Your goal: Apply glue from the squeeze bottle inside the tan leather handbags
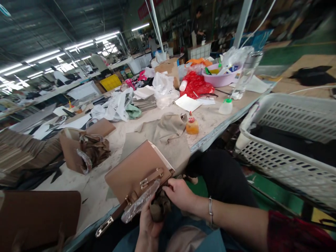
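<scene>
A tan handbag point(132, 169) with gold buckles lies tilted at the table's front edge, its open side towards me. Bunched brown lining fabric point(160, 206) bulges out of it over my lap. Cupped around that fabric from below is my left hand point(149, 218), fingers closed and partly hidden. My right hand point(181, 194) pinches the fabric near the bag's edge, thumb on top. Between bag and left hand runs a plastic-wrapped handle point(141, 204). A strap with a gold buckle point(104, 226) hangs off the table's edge.
Another tan bag point(70, 148) with its lining pulled out stands to the left, and a brown bag point(39, 217) lies nearer. A glue bottle point(192, 125) and grey cloth point(162, 127) are beyond. At the right stands a white plastic basket point(278, 154).
</scene>
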{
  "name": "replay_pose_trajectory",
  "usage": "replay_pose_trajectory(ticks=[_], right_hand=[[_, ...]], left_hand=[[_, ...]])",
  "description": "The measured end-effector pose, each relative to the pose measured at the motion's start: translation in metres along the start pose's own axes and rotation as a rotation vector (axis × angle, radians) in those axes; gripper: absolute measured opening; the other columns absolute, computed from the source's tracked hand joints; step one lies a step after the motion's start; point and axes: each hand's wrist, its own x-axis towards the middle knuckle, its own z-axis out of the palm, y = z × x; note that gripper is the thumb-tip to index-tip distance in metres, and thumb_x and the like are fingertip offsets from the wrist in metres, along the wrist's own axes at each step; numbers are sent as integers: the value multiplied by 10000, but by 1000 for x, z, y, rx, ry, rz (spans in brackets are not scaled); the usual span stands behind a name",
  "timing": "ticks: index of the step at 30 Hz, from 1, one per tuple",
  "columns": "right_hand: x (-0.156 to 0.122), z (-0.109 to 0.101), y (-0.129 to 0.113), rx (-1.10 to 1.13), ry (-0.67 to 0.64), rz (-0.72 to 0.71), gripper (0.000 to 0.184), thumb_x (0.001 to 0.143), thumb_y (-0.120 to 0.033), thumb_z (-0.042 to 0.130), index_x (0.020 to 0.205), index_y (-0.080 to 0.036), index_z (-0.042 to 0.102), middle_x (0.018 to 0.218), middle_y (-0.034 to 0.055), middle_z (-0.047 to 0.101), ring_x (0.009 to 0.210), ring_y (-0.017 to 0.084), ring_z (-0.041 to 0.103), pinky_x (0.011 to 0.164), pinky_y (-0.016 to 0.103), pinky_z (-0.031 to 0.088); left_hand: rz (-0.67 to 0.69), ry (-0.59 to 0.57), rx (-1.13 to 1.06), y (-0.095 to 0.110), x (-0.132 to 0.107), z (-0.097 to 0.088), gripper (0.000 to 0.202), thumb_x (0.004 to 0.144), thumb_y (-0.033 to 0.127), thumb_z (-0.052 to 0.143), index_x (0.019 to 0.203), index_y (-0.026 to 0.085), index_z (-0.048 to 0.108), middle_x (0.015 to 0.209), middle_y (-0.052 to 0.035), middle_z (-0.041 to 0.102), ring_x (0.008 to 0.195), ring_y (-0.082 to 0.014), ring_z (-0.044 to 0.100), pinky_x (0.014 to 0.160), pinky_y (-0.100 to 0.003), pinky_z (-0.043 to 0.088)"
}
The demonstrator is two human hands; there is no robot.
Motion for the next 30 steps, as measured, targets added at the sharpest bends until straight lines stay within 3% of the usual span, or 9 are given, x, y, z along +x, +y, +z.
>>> replay_pose_trajectory(ticks=[4, 9, 18, 22, 25, 30], right_hand=[[-4, 4, -1, 8, 0, -31, 239, 901, -221, 598, 672, -153, 601, 687, 33, 663, 633, 130, 570, 573, 222, 356], [-8, 4, 0, -5, -30, -66, 209, 903, -216, 594, 714, -151, 656, 723, 45, 700, 654, 141, 606, 582, 225, 374], [-15, 2, -7, -93, -118, -125, 221, 902, -233, 605, 714, -149, 685, 750, 58, 724, 680, 155, 645, 592, 237, 383], [-18, 1, -12, -132, -164, -170, 217, 905, -244, 612, 728, -145, 690, 771, 73, 730, 728, 174, 667, 630, 246, 406], [-19, -3, -15, -140, -196, -208, 231, 930, -271, 590, 775, -143, 703, 809, 82, 739, 757, 182, 679, 661, 250, 425], [-24, -25, -16, -193, -285, -405, 325, 977, -341, 537, 784, -160, 727, 826, 78, 745, 770, 197, 681, 693, 271, 447]], left_hand=[[-9, -30, -71, -2, -2, 0, 230, 912, 89, 546, 1102, 132, 667, 870, -96, 781, 779, -229, 758, 807, -384, 608], [30, -7, -81, -8, 0, -2, 385, 880, 21, 541, 1218, 160, 662, 840, -65, 781, 758, -198, 755, 763, -316, 606], [48, 83, -95, -13, 7, -2, 359, 904, 1, 469, 1122, 168, 702, 736, -29, 754, 667, -162, 730, 669, -256, 596], [81, 71, -113, -12, 13, -8, 398, 910, 13, 445, 1140, 208, 705, 793, -19, 762, 720, -168, 736, 717, -261, 595], [56, 106, -125, -9, 9, -7, 386, 911, 20, 436, 1119, 198, 709, 795, -29, 763, 683, -166, 729, 661, -255, 589], [28, 110, -107, -4, -6, 7, 344, 883, 23, 447, 1003, 156, 741, 699, -53, 741, 669, -187, 727, 654, -281, 588]])
